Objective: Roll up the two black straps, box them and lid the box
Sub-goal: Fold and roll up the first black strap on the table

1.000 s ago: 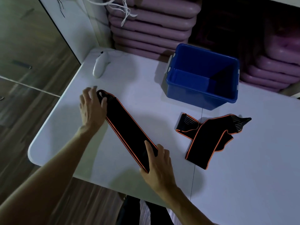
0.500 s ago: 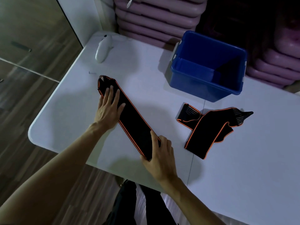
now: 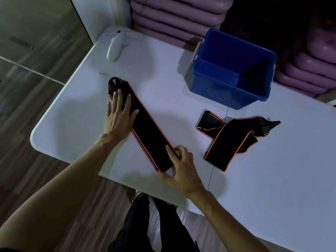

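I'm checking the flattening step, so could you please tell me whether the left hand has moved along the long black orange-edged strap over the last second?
Yes. The left hand slid from the black orange-edged strap's far looped end toward its middle.

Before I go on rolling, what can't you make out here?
Head view:
- Blue plastic box: its floor's right part lies in dark shadow.
- Box lid: none visible in frame.
- Crumpled black orange-edged strap: folds hide its length.
- Tiny dark item on white table: too small.
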Available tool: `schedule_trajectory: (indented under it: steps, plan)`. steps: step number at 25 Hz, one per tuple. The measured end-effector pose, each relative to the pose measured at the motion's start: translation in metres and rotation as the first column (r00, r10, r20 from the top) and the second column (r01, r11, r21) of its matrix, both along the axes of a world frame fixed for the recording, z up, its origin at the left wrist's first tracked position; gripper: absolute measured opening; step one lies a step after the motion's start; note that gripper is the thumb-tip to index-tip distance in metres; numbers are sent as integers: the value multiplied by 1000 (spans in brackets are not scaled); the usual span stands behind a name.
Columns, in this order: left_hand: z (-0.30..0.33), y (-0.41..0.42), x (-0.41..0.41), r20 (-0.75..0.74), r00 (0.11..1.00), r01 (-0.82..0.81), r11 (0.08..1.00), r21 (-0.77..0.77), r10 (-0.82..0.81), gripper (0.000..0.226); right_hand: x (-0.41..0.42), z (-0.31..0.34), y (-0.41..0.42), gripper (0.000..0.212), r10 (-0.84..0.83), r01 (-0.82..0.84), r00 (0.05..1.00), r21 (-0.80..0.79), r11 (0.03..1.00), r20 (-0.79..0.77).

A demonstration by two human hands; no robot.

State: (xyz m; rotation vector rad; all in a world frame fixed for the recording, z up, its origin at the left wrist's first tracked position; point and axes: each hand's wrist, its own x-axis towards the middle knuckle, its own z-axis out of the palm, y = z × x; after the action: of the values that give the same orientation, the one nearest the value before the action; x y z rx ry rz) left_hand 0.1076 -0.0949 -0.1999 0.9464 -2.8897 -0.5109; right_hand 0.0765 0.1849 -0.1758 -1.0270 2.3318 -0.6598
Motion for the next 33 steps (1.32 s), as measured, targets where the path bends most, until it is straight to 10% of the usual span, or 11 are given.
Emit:
schedule_trajectory:
  steps: [5,10,17,33]
  plan:
    - [-6,21,19,-31,996,84,995,-47,-86,61,-30,6,19,50,63,-31,970,-135,990,237]
    - [4,28,27,-56,998,-7,1000,-2,6,58,-39,4,14,46,206,-202,977,-58,978,61]
    - [7,147,101,-129,913,388,922,-12,-386,56,-74,5,5,68,590,-586,757,109,803,-280]
    - [12,177,112,-273,940,179,977,-115,-205,38,-89,-4,-5,50,712,-786,509,76,613,-483]
